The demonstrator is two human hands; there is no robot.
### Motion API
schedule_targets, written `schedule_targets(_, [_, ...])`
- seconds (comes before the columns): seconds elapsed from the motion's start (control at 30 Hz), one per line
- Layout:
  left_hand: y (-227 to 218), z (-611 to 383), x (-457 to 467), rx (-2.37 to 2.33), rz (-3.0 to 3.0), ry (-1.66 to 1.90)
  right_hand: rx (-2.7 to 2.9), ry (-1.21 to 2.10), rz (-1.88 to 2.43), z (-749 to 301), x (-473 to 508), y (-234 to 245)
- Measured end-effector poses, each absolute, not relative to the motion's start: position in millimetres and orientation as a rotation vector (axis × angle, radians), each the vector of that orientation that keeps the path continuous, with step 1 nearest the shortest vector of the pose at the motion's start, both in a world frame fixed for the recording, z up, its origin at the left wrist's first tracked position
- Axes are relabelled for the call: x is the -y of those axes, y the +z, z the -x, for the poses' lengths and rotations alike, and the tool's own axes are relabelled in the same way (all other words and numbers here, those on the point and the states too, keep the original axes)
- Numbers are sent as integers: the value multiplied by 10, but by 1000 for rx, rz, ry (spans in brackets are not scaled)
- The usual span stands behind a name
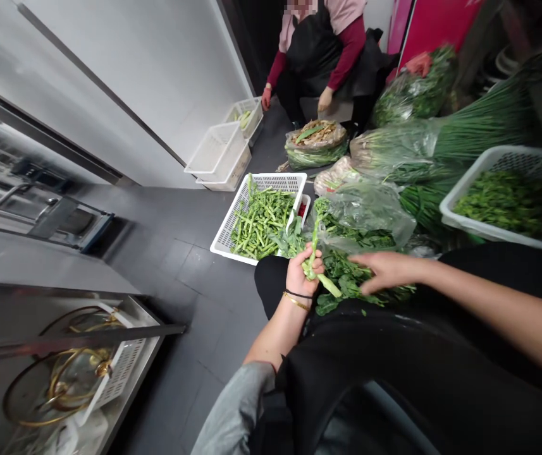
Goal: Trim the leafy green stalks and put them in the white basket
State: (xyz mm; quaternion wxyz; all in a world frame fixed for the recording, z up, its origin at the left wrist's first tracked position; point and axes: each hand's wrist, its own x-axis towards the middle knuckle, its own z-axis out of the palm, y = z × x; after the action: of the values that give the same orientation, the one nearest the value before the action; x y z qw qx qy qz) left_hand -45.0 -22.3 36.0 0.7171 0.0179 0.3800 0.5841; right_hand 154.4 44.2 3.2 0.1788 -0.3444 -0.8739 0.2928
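My left hand (303, 273) is closed around a thick green vegetable stalk (315, 253) that stands upright above my lap. My right hand (387, 270) reaches left, its fingers stretched over a pile of leafy greens (346, 281) lying on my black apron. Just beyond my hands, a white slotted basket (233, 215) on the floor holds several cut green stems (261, 221).
Another person in a black apron crouches at the back by a bag of trimmings (317, 142). Empty white baskets (218, 155) lean by the steel wall. Bags of greens (394, 151) and a basket of greens (508, 196) crowd the right. A steel shelf (76, 366) stands at left.
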Motion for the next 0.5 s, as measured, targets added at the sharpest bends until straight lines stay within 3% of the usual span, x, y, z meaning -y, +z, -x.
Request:
schedule_targets(0.1, [335,369,266,-873,-113,1287,1932,1459,994,-1326,-673,300])
schedule_targets(0.2, [334,267,308,-913,-182,1337,1528,1571,986,-1010,-734,432])
schedule_targets(0.33, [318,239,333,-832,-175,1294,1246,1892,812,-914,-560,240])
schedule_targets(0.5, [253,262,347,-687,-167,1095,1389,2171,782,-1301,-593,190])
